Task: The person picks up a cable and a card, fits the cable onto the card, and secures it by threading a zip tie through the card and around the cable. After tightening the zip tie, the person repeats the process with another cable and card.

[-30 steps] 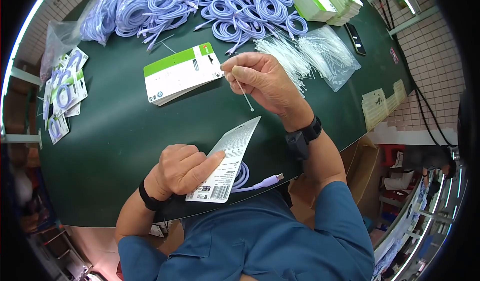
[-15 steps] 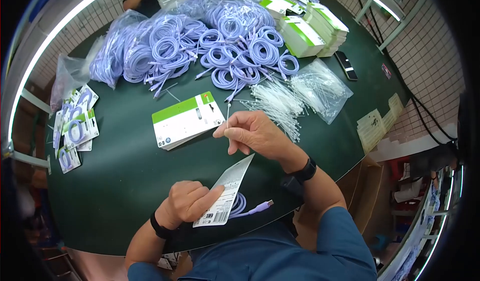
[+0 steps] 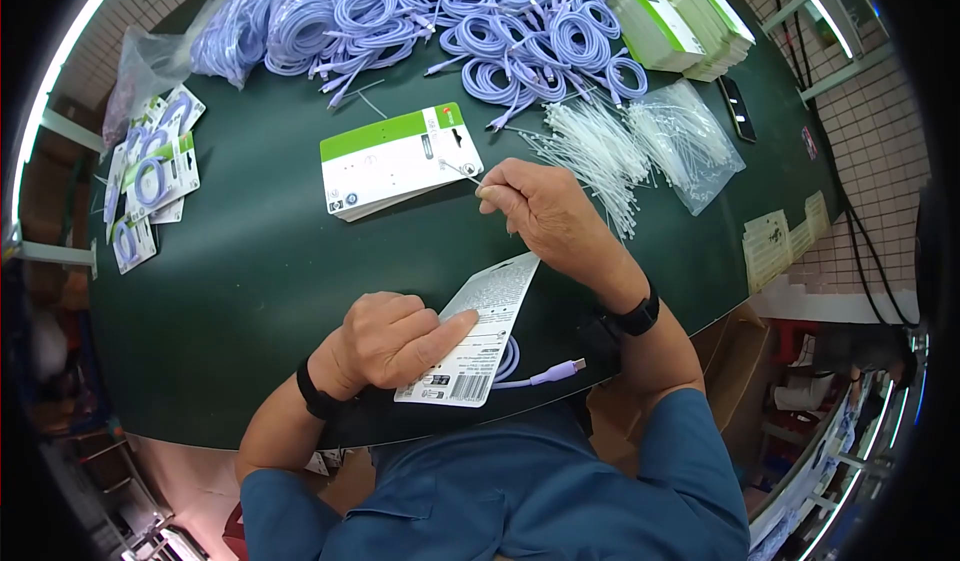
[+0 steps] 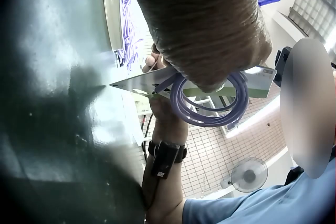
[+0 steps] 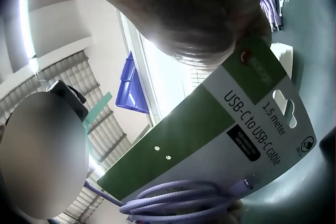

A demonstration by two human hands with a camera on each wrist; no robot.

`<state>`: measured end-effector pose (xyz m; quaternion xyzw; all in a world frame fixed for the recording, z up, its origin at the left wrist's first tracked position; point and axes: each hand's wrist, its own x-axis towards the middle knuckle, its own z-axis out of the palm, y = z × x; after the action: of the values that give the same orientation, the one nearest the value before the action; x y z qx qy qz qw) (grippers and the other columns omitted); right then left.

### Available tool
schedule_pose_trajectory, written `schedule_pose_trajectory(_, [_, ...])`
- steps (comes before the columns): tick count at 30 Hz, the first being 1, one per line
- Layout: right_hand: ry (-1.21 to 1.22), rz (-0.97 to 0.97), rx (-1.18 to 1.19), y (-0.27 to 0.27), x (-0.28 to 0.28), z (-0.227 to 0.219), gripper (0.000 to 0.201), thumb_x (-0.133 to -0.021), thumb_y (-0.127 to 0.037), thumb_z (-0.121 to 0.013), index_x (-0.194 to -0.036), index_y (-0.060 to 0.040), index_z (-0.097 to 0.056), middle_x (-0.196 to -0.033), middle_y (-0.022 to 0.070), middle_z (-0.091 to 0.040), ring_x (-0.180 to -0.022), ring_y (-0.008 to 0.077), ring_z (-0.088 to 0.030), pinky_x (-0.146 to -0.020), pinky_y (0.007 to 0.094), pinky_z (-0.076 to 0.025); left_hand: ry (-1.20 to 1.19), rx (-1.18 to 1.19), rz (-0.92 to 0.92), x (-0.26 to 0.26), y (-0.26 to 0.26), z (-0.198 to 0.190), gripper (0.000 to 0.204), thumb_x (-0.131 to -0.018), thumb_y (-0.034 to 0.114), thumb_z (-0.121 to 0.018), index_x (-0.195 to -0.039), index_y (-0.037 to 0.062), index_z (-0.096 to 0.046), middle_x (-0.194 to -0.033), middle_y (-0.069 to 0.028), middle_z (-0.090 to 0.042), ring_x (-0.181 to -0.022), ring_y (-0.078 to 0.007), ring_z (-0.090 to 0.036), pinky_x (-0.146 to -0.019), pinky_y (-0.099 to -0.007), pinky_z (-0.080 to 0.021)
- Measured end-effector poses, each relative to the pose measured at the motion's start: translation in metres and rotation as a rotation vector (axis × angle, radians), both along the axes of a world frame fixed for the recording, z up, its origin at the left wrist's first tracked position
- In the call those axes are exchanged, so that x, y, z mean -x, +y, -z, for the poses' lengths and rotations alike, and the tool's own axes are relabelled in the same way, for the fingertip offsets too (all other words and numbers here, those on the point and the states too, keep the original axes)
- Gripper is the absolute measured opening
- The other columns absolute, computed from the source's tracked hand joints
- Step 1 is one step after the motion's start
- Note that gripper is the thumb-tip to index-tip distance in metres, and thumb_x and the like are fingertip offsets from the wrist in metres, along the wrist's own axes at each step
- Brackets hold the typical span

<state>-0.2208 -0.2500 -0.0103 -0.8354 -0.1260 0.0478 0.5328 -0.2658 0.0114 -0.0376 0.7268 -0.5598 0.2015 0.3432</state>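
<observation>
My left hand [image 3: 405, 341] grips a printed cardboard card [image 3: 495, 311], thumb flat on its barcode side. Behind the card a coiled lilac USB-C cable [image 5: 173, 203] is held against its green-and-white front, one plug [image 3: 560, 370] sticking out to the right. Just beyond the card's upper end, my right hand [image 3: 550, 211] pinches a thin white cable tie [image 3: 460, 170] between thumb and forefinger. The tie points left and overlaps the stack of blank cards [image 3: 385, 176] in the head view. In the left wrist view, the coil [image 4: 181, 103] hangs below my left hand.
Lilac cable coils [image 3: 390, 11] pile up at the back. White cable ties [image 3: 595, 151] lie loose and in a clear bag [image 3: 690, 146] at right, near a phone [image 3: 737, 109]. More card stacks [image 3: 660, 31] stand back right. Finished-looking carded cables [image 3: 150, 181] lie at far left.
The cable tie hung downward from my right hand, then pointed up, and now points left. My right hand has shifted slightly away from the card stack. My left hand keeps its grip; the head view has tilted.
</observation>
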Motion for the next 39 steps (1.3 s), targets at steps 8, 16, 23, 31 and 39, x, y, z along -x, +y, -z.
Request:
schedule_pose_trajectory(8, [-0.270,-0.133,0.012,0.003,0.002,-0.002,0.006,-0.094,0.003,-0.076,-0.100,0.0030,-0.075,-0.087,0.0082,-0.074,-0.072,0.0140,-0.068,-0.064,0.0283,-0.053,-0.055,0.038,-0.009,0.001,-0.002,0.001,0.047,-0.076,0.013,-0.076,-0.121,-0.0009,-0.076,-0.065,0.0044,-0.045,-0.053,-0.0095,-0.047,-0.044,-0.0277,-0.036])
schedule_pose_trajectory(16, [-0.080,-0.144,-0.177,0.007,0.021,-0.025,0.016,-0.083,0.010,-0.082,-0.095,0.0009,-0.077,-0.092,0.0109,-0.078,-0.082,0.0194,-0.075,-0.070,0.0281,-0.057,-0.091,0.048,0.017,0.003,-0.003,-0.008,0.046,-0.076,0.015,-0.076,-0.121,0.0030,-0.077,-0.065,0.0067,-0.040,-0.053,-0.0074,-0.044,-0.043,-0.0260,-0.033])
schedule_pose_trajectory(23, [-0.153,-0.332,-0.232,0.012,0.033,-0.036,0.015,-0.081,0.009,-0.081,-0.089,-0.0016,-0.076,-0.087,0.0100,-0.079,-0.079,0.0201,-0.077,-0.069,0.0284,-0.060,-0.093,0.084,0.044,0.011,-0.006,-0.004,0.043,-0.080,0.017,-0.076,-0.121,0.0050,-0.077,-0.066,0.0080,-0.036,-0.054,-0.0068,-0.043,-0.044,-0.0250,-0.031])
schedule_pose_trajectory(31, [-0.142,-0.392,-0.270,0.014,0.037,-0.038,0.016,-0.078,0.011,-0.077,-0.086,-0.0027,-0.075,-0.085,0.0091,-0.078,-0.078,0.0208,-0.078,-0.068,0.0293,-0.061,-0.125,0.041,0.040,0.015,-0.001,-0.005,0.048,-0.074,0.025,-0.083,-0.119,0.0114,-0.078,-0.076,0.0006,-0.056,-0.058,-0.0082,-0.046,-0.047,-0.0260,-0.030])
schedule_pose_trajectory(39, [-0.133,-0.407,-0.247,0.015,0.036,-0.035,0.015,-0.078,0.009,-0.078,-0.086,-0.0032,-0.075,-0.085,0.0094,-0.078,-0.077,0.0212,-0.078,-0.066,0.0292,-0.060,-0.118,0.095,0.042,0.011,-0.005,-0.005,0.040,-0.081,0.017,-0.076,-0.120,0.0061,-0.078,-0.066,0.0081,-0.035,-0.055,-0.0069,-0.043,-0.043,-0.0253,-0.031])
